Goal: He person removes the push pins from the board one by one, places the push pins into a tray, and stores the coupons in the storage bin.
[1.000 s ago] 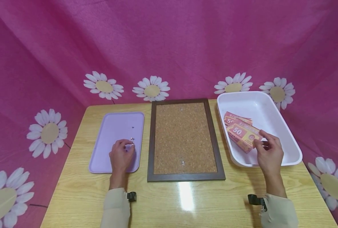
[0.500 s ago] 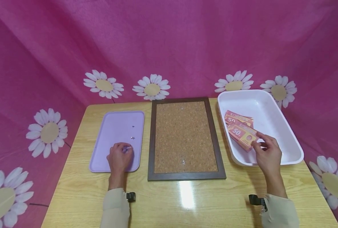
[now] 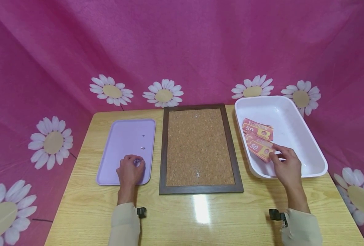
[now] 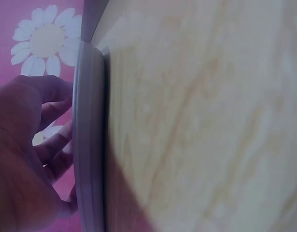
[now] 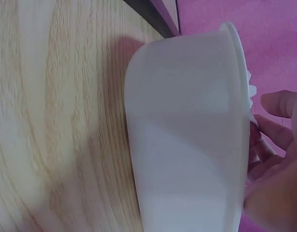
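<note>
In the head view my left hand (image 3: 129,171) is over the lavender tray (image 3: 115,150), thumb and index finger together around what looks like a tiny pushpin, mostly hidden by the fingertips. Small pins (image 3: 143,148) lie on the tray just beyond. My right hand (image 3: 288,164) reaches into the white basin (image 3: 295,140) and pinches the right end of a red and yellow paper coupon (image 3: 257,147) printed "50". More such coupons (image 3: 255,128) lie behind it against the basin's left side. In both wrist views, the tray rim and the basin wall partly hide the fingertips.
Between tray and basin lies a corkboard (image 3: 200,147) in a dark brown frame, with small shiny spots near its top and bottom. All of it stands on a pale wooden table (image 3: 176,218). A pink curtain (image 3: 182,51) with white daisies hangs behind.
The right hand has shifted slightly left, turning the front coupon and uncovering more of those behind. The left hand drew back a little, and one pin seen by its fingertips no longer lies there.
</note>
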`<action>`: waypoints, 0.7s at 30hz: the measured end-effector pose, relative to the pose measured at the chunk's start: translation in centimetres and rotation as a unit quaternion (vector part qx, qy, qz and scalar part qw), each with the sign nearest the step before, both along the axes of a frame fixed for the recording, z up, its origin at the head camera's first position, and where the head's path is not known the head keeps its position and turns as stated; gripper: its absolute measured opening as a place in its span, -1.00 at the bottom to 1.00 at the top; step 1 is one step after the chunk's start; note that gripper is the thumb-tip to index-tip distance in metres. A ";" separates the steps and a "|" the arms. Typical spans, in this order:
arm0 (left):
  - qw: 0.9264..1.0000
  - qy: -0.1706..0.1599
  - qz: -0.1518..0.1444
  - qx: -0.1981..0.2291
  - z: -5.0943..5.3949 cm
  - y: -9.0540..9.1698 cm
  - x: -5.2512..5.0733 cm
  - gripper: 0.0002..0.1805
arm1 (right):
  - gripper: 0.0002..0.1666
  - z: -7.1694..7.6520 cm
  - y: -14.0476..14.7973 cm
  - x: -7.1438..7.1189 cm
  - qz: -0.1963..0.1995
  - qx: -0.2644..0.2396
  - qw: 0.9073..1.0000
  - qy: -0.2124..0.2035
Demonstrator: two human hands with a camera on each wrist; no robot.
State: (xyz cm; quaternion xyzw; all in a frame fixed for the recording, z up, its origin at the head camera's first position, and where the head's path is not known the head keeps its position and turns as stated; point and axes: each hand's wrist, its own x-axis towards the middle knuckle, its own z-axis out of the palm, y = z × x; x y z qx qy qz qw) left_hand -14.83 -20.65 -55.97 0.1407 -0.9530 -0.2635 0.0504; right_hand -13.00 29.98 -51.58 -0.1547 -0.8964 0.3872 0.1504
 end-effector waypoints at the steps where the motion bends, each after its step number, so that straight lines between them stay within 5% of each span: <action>1: 1.000 -0.003 0.000 -0.001 0.0 0.0 0.0 -0.73 | -0.56 0.0 0.1 0.1 0.005 0.012 1.000 -0.009; 13: 0.999 -0.034 -0.010 -0.013 -0.1 0.0 0.2 -0.71 | -0.50 0.1 0.7 0.5 0.057 0.102 0.991 -0.062; 21: 0.999 -0.044 -0.014 -0.011 -0.2 -0.1 0.0 -0.70 | -0.52 0.0 0.8 0.6 0.071 0.108 0.989 -0.077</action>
